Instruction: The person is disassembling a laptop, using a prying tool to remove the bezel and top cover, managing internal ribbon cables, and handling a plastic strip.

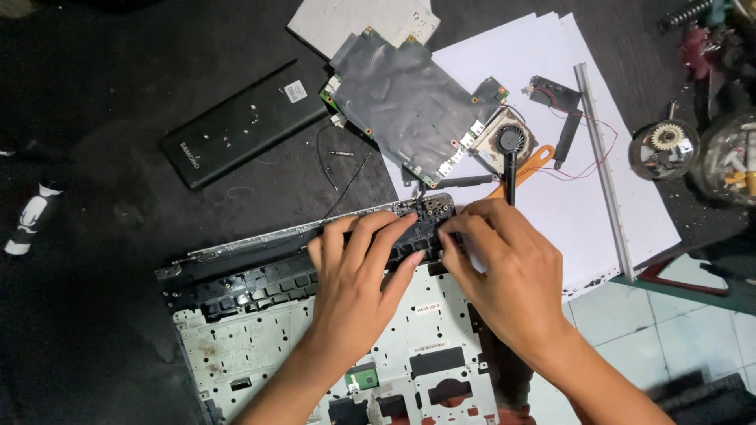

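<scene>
Chassis: an opened laptop base point(260, 338), pale metal plate pierced with cut-outs, lies nearest the viewer on a dark mat point(87, 330).
Left hand point(358, 271): fingers spread flat, pressing the dark keyboard strip point(252, 285) along the chassis's far edge.
Right hand point(504, 264): fingertips pinched together on the hinge corner point(435, 208), just beyond them; this hand is nearer to it.
Axis: the strip runs left to right, rising slightly toward the hinge.
Farther: a foil-covered circuit board point(405, 98) with a round fan point(510, 139) rests on white paper point(551, 189); an orange pry tool point(529, 165) lies by the fan.
Farthest: a matt black battery pack point(240, 124), oblong.
</scene>
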